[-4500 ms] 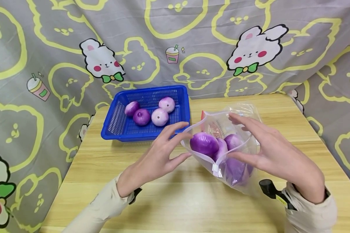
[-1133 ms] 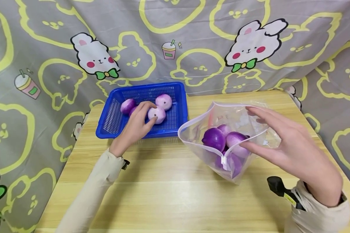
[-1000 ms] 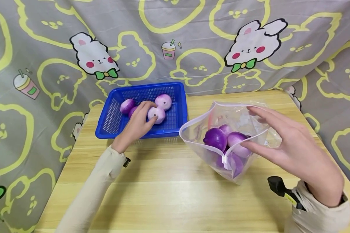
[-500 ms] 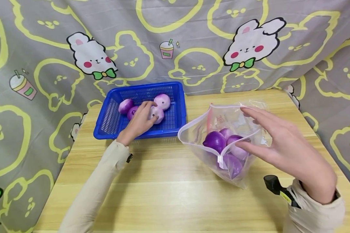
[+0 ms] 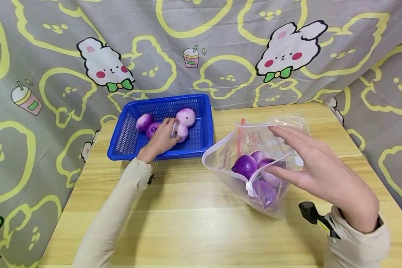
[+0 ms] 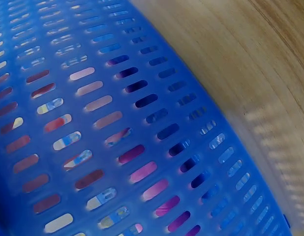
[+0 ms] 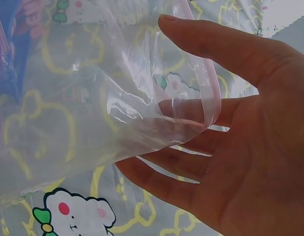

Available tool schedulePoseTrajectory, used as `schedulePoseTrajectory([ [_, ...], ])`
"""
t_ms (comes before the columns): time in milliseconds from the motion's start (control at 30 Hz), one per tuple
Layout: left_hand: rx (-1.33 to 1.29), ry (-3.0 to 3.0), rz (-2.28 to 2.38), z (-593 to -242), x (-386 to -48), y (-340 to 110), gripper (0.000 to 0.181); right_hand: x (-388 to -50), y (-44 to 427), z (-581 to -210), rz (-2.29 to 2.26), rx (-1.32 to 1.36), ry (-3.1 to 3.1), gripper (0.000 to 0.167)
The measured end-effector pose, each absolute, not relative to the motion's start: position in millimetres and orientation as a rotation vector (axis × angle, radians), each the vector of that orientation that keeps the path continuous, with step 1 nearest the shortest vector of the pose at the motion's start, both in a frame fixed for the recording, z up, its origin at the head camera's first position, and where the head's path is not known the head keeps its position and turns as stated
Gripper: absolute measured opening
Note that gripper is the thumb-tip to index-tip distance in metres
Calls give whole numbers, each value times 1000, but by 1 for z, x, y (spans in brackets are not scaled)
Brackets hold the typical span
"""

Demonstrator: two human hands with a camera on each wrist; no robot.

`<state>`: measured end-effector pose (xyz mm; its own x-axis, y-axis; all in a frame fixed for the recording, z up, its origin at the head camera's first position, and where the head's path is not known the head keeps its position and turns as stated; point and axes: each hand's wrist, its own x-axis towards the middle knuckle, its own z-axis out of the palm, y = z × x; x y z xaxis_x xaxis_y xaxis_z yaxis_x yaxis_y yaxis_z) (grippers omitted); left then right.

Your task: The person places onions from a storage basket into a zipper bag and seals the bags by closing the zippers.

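In the head view my left hand (image 5: 162,139) reaches into the blue basket (image 5: 118,143) and grips a pale purple onion (image 5: 181,133), its fingers over the top and thumb at the near side. A zip bag (image 5: 221,160) of clear plastic stands upright with its mouth wide. Several purple onions (image 5: 245,166) lie inside it. My right hand (image 5: 318,169) spreads thumb and fingers at the bag's right rim. In the right wrist view its fingers (image 7: 157,184) are fairly straight against the plastic, partly seen through it. The left wrist view shows only the basket's slotted wall (image 6: 107,147), hiding that hand.
Beside the gripped onion lie a whitish onion (image 5: 186,117), a darker one (image 5: 152,129) partly behind the hand, and another (image 5: 144,122) at the left. More clear plastic (image 5: 291,121) lies behind the bag. A patterned curtain (image 5: 221,48) hangs behind the wooden table (image 5: 194,230).
My left hand has left the bag's rim for the basket and closed its fingers round an onion. Over the last second, my right hand and the bag have shifted slightly left.
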<state>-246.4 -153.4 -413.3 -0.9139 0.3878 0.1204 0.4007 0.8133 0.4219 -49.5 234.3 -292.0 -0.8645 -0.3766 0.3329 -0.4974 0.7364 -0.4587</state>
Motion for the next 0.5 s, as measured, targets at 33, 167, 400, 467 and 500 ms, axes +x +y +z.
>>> schedulePoseTrajectory([
  [33,-652,-2970,-695,-414,-247,-154,62,-50,234,-292,815,699,-2718,88],
  [167,-693,-2979,-693,-415,-249,-154,63,-50,234,-292,818,696,-2727,89],
  [400,-700,-3007,-719,-418,-252,-155,64,-49,233,-292,818,694,-2740,87],
  [467,-673,-3024,-733,-418,-253,-156,65,-49,233,-293,818,691,-2743,86],
  [500,-659,-3032,-739,-419,-253,-156,65,-49,233,-293,815,694,-2747,86],
])
